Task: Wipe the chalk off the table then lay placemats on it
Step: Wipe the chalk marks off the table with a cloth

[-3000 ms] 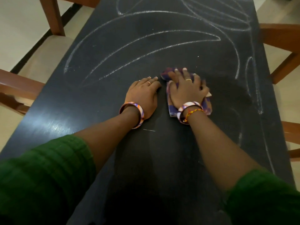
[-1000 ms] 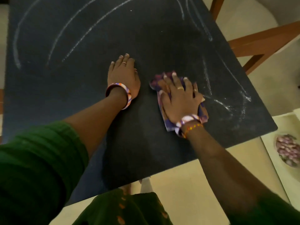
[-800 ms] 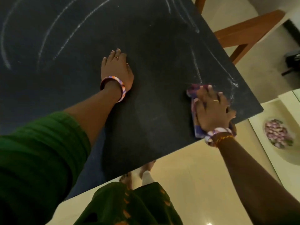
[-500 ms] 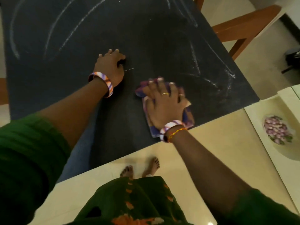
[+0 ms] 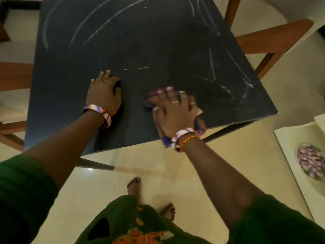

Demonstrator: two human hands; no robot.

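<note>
While right hand [image 5: 175, 113] flat, fingers spread, pressing cloth [image 5: 199, 123] at table [image 5: 140, 41] near edge, left hand [image 5: 104, 93] braced flat: wiping step, next sweep toward chalk [image 5: 212, 67] by right corner; no placemats seen.

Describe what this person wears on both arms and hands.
Both arms wear dark green sleeves pushed up past the forearm. The left hand has a striped orange, purple and white bangle and one ring. The right hand has a similar bangle, a yellow-red thread and two rings.
</note>
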